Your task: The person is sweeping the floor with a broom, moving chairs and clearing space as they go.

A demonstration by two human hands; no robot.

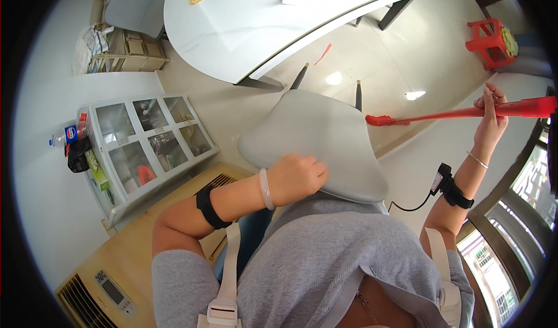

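Probably the long red tool (456, 114), at the frame's right, is light and stiff; your right hand (492, 112) grasps its shaft, a suitable holding place. Your left hand (295, 180) curls closed by the grey chair (311, 122).

Wide fisheye view from the head, facing down, close above the torso (337, 258)

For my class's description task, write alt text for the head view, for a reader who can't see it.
A person's right hand grips a long red tool while the curled left hand is by a grey chair. A white table is beyond, a white cabinet at left and a red stool at upper right.
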